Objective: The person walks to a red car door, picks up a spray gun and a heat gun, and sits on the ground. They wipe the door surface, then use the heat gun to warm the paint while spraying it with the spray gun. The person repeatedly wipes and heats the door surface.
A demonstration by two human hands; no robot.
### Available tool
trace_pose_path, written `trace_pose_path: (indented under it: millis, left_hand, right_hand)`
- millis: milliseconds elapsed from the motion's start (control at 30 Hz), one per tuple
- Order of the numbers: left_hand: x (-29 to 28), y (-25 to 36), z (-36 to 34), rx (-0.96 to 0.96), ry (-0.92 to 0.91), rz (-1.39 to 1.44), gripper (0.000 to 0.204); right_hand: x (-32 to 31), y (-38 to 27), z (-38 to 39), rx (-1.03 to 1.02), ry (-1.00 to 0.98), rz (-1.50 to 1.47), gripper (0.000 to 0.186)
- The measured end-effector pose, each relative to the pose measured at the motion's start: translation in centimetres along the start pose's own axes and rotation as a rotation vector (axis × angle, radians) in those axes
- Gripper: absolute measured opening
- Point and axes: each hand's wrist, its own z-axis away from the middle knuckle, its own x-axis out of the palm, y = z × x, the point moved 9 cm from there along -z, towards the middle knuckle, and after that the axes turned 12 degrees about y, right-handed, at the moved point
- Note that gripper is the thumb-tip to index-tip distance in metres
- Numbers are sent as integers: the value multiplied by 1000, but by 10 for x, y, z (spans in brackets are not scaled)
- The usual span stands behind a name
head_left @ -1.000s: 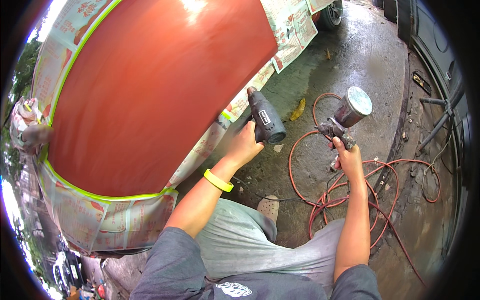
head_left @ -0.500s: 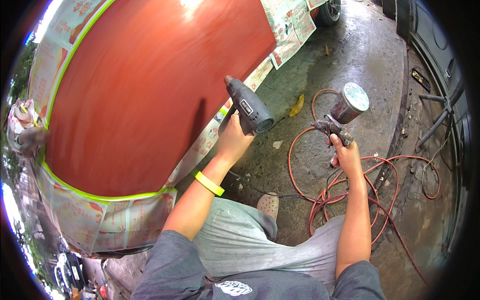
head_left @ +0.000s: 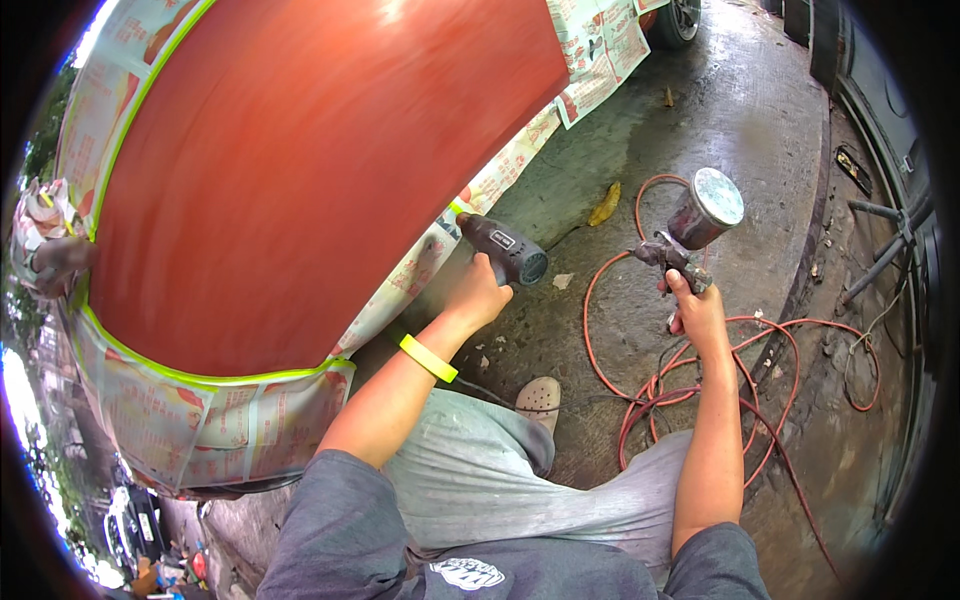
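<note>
My left hand (head_left: 479,294) is closed round the handle of a dark grey heat gun (head_left: 508,248). Its nozzle points left and up at the lower edge of a reddish-brown car door panel (head_left: 300,190); whether it touches cannot be made out. In my right hand (head_left: 697,312) is a paint spray gun (head_left: 668,259), held off to the right, away from the panel. A metal paint cup (head_left: 706,210) with a paint-stained, pale lid sits tilted on top of it. My fingers wrap round the spray gun's grip.
Printed masking paper (head_left: 240,430) edged with yellow-green tape (head_left: 215,379) borders the panel. An orange-red air hose (head_left: 588,310) lies coiled on the concrete floor near my shoe (head_left: 540,398). A yellow leaf (head_left: 605,204) lies ahead, and a dark metal stand (head_left: 885,240) is at right.
The heat gun in my left hand has moved down and slightly right, from in front of the panel to its lower edge. The spray gun has shifted only slightly.
</note>
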Motion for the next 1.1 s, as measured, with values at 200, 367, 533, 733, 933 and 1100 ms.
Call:
trace_pose_path:
  millis: [200,367,533,733,933,1100]
  left_hand:
    - [-22,-17,10,69,253,64,58]
    - [-48,-18,44,35,307,175,55]
    - [-105,-1,119,33,464,496,54]
    - [-121,-25,231,248,825,279,53]
    - [-141,-47,267,155,1178,168,15]
    - [-177,-93,273,80,1260,701,12]
  right_hand:
    - [27,-8,8,-60,-38,-18,48]
    - [64,-21,22,-62,-131,-43,52]
    - [95,-47,47,-11,-148,-9,36]
    - [127,-68,99,-12,-298,-105,26]
    - [149,-71,127,-83,-429,-45,26]
    - [161,-62,143,-150,-487,-40,26]
